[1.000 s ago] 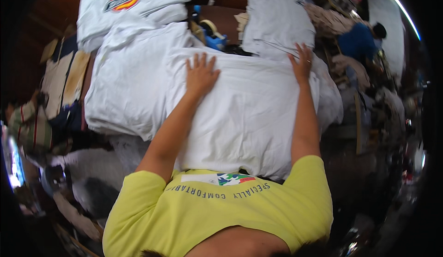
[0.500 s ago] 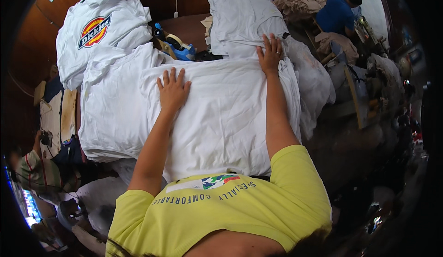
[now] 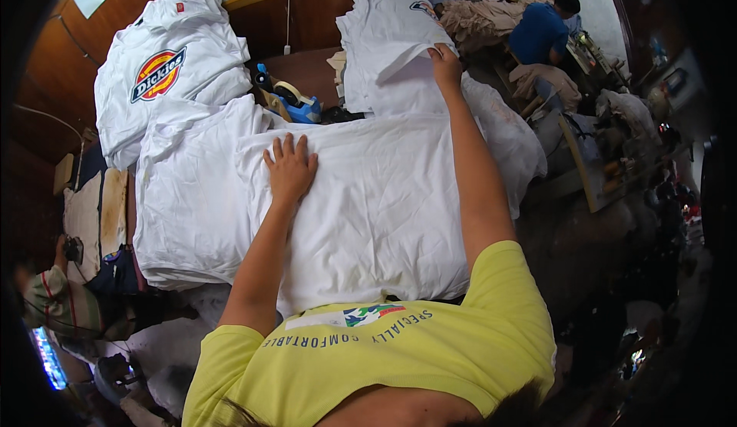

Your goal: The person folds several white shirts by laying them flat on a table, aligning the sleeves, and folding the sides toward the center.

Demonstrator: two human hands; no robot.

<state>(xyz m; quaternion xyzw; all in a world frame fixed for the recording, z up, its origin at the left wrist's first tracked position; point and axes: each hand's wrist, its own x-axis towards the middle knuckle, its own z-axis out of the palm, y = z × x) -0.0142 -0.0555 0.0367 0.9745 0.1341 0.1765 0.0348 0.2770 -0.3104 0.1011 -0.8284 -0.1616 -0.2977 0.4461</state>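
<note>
A white T-shirt (image 3: 368, 204) lies spread across the table in front of me. My left hand (image 3: 291, 169) rests flat on its far left part, fingers spread. Farther off to the right, my right hand (image 3: 446, 66) is closed on the edge of a white T-shirt (image 3: 384, 51) on the far right pile, lifting a flap of the cloth. That pile bears a partly visible printed emblem. Left of the spread shirt lie more white shirts (image 3: 192, 174), and behind them is a heap of white T-shirts (image 3: 203, 51) with a red, yellow and dark-blue printed logo.
A blue tape dispenser (image 3: 301, 105) stands between the two far piles. At the far right a person in a blue shirt (image 3: 533, 34) sits by a sewing machine. On the left, another person (image 3: 65, 296) holds something dark over beige cloth (image 3: 83, 208). Clear plastic (image 3: 507, 124) hangs at the right.
My right hand has gone from lying open on the cloth to gripping a shirt's edge on the far right pile and raising it. My left hand stays flat on the spread shirt.
</note>
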